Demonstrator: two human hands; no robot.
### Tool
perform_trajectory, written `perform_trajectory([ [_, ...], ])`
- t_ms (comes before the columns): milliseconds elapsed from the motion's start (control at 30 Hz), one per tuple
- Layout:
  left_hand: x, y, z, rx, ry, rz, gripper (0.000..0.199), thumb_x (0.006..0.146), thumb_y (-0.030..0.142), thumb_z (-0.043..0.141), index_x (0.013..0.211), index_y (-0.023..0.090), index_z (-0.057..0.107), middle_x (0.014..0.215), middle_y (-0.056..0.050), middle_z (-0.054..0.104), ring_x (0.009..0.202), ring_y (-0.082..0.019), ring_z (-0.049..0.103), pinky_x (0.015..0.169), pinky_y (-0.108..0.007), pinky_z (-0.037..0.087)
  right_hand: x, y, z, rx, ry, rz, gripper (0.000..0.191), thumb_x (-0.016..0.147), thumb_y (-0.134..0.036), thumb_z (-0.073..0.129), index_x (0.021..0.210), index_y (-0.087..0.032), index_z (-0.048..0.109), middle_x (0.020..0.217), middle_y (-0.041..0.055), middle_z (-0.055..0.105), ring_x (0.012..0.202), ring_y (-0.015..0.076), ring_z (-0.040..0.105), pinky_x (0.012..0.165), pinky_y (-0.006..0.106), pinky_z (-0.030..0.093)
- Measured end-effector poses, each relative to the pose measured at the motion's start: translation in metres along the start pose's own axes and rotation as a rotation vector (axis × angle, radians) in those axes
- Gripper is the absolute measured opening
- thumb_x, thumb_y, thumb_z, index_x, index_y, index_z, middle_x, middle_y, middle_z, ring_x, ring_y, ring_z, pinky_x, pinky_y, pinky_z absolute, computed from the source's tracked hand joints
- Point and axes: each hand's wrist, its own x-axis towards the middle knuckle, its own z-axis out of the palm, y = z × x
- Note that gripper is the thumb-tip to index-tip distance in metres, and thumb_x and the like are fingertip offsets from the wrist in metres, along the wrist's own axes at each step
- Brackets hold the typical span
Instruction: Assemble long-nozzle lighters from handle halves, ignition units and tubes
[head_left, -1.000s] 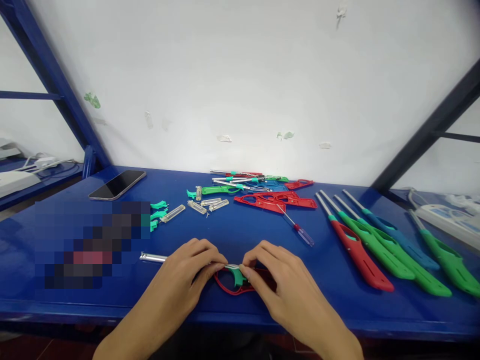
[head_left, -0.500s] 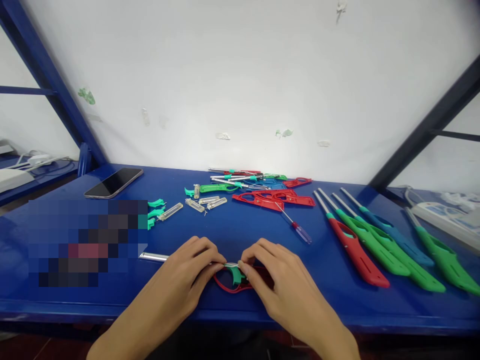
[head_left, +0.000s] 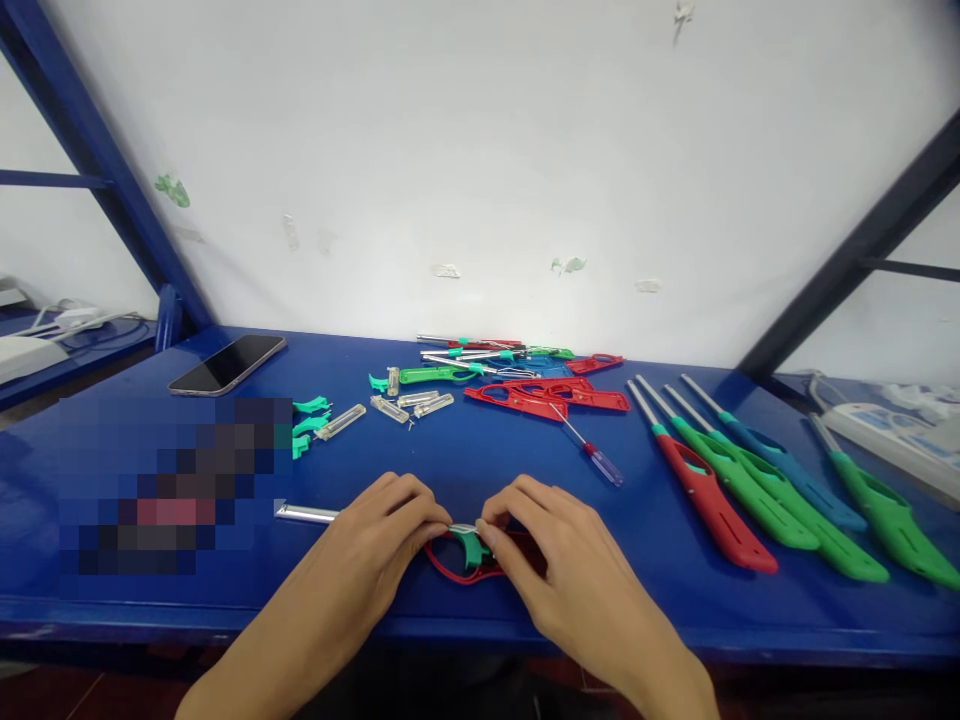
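An opened red long-nosed lighter [head_left: 460,580] lies at the front of the blue table. Its metal tube [head_left: 306,514] points left, and a teal trigger [head_left: 472,551] sits inside the red loop. My left hand [head_left: 386,535] has its fingers closed over the lighter where the tube meets the body. With thumb and fingertips, my right hand [head_left: 551,545] pinches at the upper edge just right of the trigger. A thin pale strip, perhaps a wire or tube, runs between the two sets of fingertips. My right hand covers much of the handle.
Whole lighters [head_left: 712,505] lie at right. A screwdriver [head_left: 600,462] rests beside red shell halves [head_left: 517,402]. Clear fuel tanks [head_left: 341,422], teal triggers [head_left: 309,425] and tube assemblies [head_left: 480,355] lie farther back. A phone [head_left: 229,365] is at left, above a pixelated patch.
The lighter's tube tip has shifted very slightly left. Both hands keep nearly the same place and grip.
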Motion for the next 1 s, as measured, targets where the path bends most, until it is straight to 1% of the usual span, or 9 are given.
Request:
perform_trajectory([
  [167,0.0022,-0.0014,0.0012,0.046,0.016,0.052,0.034,0.112,0.014,0.039,0.103,0.024,0.07,0.103,0.0,0.07,0.096,-0.019,0.064,0.088,-0.03,0.052,0.0004,0.0011,0.0005,0.008,0.002,0.005,0.011,0.109,-0.026,0.055,0.103,-0.03,0.063,0.106,-0.0031,0.069,0.099,0.0207,0.065,0.093,0.04,0.046],
  [233,0.0017,-0.0007,0.0012,0.031,0.039,0.036,0.03,0.111,0.015,0.043,0.102,0.025,0.07,0.101,0.001,0.069,0.094,-0.018,0.064,0.086,-0.029,0.051,0.0004,0.0013,0.0006,0.008,0.001,0.003,0.01,0.109,-0.027,0.055,0.102,-0.03,0.063,0.106,-0.0028,0.069,0.099,0.0209,0.065,0.093,0.04,0.045],
  [333,-0.0004,0.0003,0.0015,-0.008,0.047,-0.006,0.026,0.11,0.015,0.048,0.102,0.026,0.07,0.102,0.001,0.068,0.096,-0.018,0.064,0.088,-0.029,0.051,-0.0002,0.0009,0.0003,0.01,-0.003,-0.002,0.009,0.109,-0.027,0.056,0.102,-0.03,0.062,0.105,-0.0036,0.069,0.098,0.0205,0.065,0.095,0.04,0.045],
  [600,-0.0028,0.0032,0.0028,-0.068,0.01,-0.09,0.023,0.111,0.019,0.047,0.108,0.03,0.067,0.109,0.002,0.064,0.103,-0.017,0.063,0.094,-0.03,0.048,-0.0015,0.001,-0.0008,0.006,-0.009,-0.015,0.01,0.11,-0.026,0.054,0.106,-0.032,0.061,0.109,-0.0042,0.069,0.104,0.021,0.064,0.098,0.041,0.044],
  [733,-0.0021,0.0061,0.0002,-0.08,-0.03,-0.115,0.027,0.112,0.019,0.042,0.107,0.031,0.065,0.111,0.003,0.063,0.105,-0.017,0.061,0.096,-0.031,0.047,-0.0012,0.0007,-0.0013,0.024,-0.008,-0.01,0.01,0.109,-0.026,0.055,0.105,-0.032,0.062,0.107,-0.0053,0.069,0.101,0.0194,0.065,0.096,0.039,0.044],
  [867,-0.0027,0.0069,-0.0007,-0.085,-0.031,-0.121,0.026,0.112,0.019,0.041,0.108,0.031,0.064,0.112,0.002,0.063,0.105,-0.017,0.06,0.095,-0.031,0.047,-0.0004,0.0014,-0.0023,0.042,-0.003,-0.005,0.01,0.109,-0.026,0.057,0.105,-0.032,0.064,0.107,-0.0055,0.07,0.101,0.0189,0.065,0.095,0.038,0.044],
  [1000,-0.0036,0.0057,-0.0001,-0.086,-0.025,-0.125,0.025,0.112,0.02,0.043,0.108,0.032,0.065,0.111,0.002,0.063,0.104,-0.017,0.061,0.094,-0.03,0.047,-0.0007,0.0025,-0.0019,0.084,-0.002,0.014,0.013,0.108,-0.027,0.059,0.097,-0.03,0.065,0.102,-0.0054,0.07,0.094,0.0175,0.066,0.087,0.034,0.045],
])
